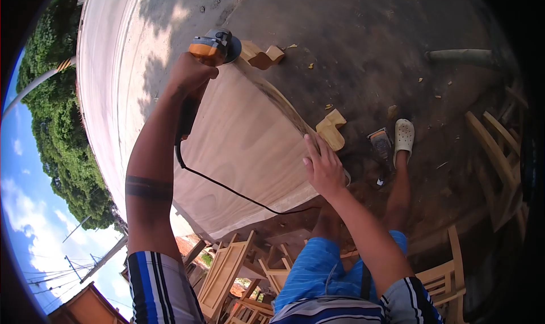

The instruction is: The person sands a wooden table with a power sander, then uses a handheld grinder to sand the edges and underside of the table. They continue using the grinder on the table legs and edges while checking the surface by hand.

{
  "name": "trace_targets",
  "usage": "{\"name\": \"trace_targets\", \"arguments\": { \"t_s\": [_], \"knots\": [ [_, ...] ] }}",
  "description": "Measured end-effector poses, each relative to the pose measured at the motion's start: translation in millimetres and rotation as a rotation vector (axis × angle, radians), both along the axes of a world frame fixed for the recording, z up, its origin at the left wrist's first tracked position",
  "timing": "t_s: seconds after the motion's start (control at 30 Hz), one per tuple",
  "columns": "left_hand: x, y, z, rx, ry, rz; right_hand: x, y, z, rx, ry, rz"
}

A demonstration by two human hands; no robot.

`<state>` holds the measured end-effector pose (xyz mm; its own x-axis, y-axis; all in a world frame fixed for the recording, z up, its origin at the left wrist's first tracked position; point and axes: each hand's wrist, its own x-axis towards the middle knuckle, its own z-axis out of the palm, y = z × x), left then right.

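My left hand (195, 74) is wrapped around an orange and black angle grinder (209, 51). The grinder's disc (233, 49) is at the far end of a large pale wooden panel (244, 136), right by its edge. A black power cord (227, 192) runs from the grinder across the panel toward my legs. My right hand (326, 166) lies on the panel's right edge, fingers stretched out and thumb apart, holding nothing. Close by its fingertips is a curved cut wooden piece (331, 130), lower down beside the panel.
Another curved wooden piece (262, 56) lies beyond the panel's far corner. On the dark ground, an orange and black tool (380, 145) lies next to my foot in a white clog (403, 138). Wooden chair frames (445, 278) stand at right and wooden furniture (227, 273) at bottom.
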<state>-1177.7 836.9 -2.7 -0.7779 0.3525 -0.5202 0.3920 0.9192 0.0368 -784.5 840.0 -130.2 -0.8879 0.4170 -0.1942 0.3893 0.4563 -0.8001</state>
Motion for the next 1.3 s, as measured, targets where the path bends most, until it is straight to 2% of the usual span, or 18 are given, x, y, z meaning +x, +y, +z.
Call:
{"name": "trace_targets", "arguments": {
  "t_s": [0.4, 0.5, 0.53, 0.63, 0.83, 0.87, 0.97, 1.3],
  "knots": [
    [-96, 13, -4, -0.102, 0.157, 0.172, -4, 0, -1, -0.004, 0.023, -0.029],
    [-108, 9, 0, -0.104, 0.208, 0.291, -4, -2, -2, 0.013, 0.027, -0.023],
    [-105, 2, 0, -0.046, 0.267, 0.288, -4, -2, -3, 0.02, 0.027, -0.02],
    [-120, -37, -7, 0.141, 0.167, 0.385, -3, -2, -3, 0.04, 0.033, -0.016],
    [-77, -69, -2, 0.327, 0.03, 0.332, -4, -3, -3, 0.039, 0.049, -0.033],
    [-72, -69, -1, 0.262, 0.051, 0.329, -4, -3, -2, 0.033, 0.051, -0.037],
    [-68, -78, -13, 0.336, 0.026, 0.339, -3, -4, -2, 0.024, 0.058, -0.049],
    [-55, -82, -18, 0.346, -0.009, 0.304, -2, -3, 1, 0.026, 0.098, -0.065]
  ]
}}
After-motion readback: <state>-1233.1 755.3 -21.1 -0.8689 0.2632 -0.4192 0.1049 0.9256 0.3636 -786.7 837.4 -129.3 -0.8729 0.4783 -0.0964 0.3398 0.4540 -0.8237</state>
